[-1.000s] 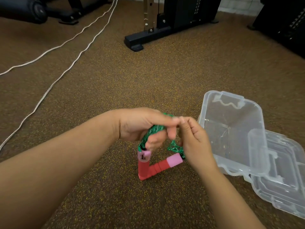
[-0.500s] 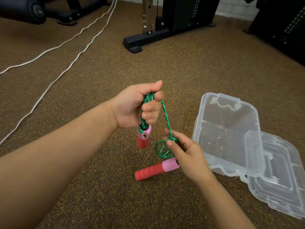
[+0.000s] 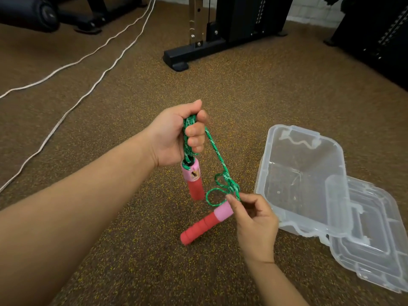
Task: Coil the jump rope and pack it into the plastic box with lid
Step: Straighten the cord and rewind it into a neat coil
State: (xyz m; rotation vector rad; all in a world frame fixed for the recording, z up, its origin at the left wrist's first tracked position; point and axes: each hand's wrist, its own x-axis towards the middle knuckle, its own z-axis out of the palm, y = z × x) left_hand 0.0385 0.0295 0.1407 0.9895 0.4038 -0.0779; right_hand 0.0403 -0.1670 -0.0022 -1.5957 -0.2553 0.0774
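Observation:
My left hand [image 3: 176,138] is shut on a bunch of the green jump rope [image 3: 217,154], held above the floor. One red and pink handle [image 3: 194,182] hangs straight down below that fist. A single strand runs down to a small tangle of loops [image 3: 223,186] pinched by my right hand [image 3: 254,219]. The second red and pink handle [image 3: 206,224] slants down from those fingers, its red end near the floor. The clear plastic box [image 3: 331,151] stands open and empty just to the right, with its clear lid [image 3: 379,244] lying against its near right corner.
Two white cords [image 3: 92,85] run across the brown speckled carpet at the left. A black gym machine base [image 3: 194,54] stands at the back centre, more dark equipment [image 3: 375,36] at the back right, and a black padded roller [image 3: 28,14] at the top left.
My hands have drawn apart: the left rose with the bunched rope and one handle, the right dropped lower, pulling a strand taut between them. The box and lid stayed put.

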